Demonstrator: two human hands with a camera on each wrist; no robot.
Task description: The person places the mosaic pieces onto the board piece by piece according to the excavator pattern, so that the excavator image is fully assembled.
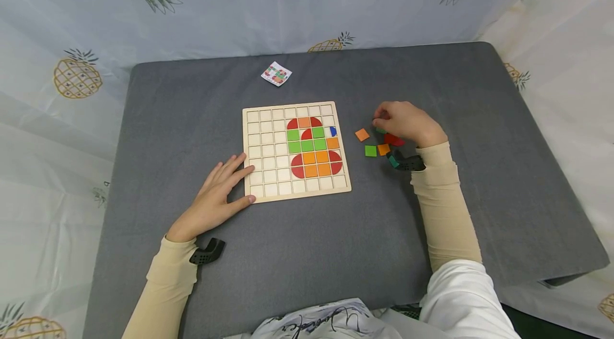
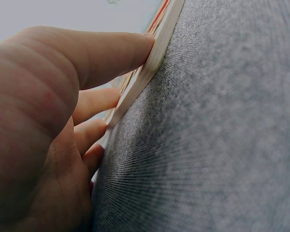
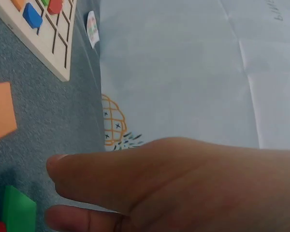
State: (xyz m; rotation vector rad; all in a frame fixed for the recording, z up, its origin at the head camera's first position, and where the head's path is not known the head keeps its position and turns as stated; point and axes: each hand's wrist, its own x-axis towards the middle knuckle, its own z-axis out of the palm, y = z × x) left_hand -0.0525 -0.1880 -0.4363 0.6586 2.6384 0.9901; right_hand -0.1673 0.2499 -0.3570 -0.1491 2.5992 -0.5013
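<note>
A square wooden grid board (image 1: 268, 189) lies on the table, with red, orange, green and blue pieces set in cells on its right side. My left hand (image 1: 213, 200) rests at the board's left edge, fingers spread and fingertips touching the frame. The left wrist view shows the thumb (image 2: 111, 53) against the board's side. To the right of the board, my right hand (image 1: 408, 121) hovers over loose pieces. Close to its fingertips is a green piece (image 3: 19, 210), apart from them in the right wrist view; nothing shows between thumb and finger.
Near the right hand lie orange squares (image 1: 362, 135), a green square (image 1: 371, 151) and red pieces (image 1: 394, 139). A small pattern card (image 1: 276, 73) sits behind the board. The grey table (image 1: 307, 243) meets a pineapple-print curtain (image 1: 249, 3) at its far edge.
</note>
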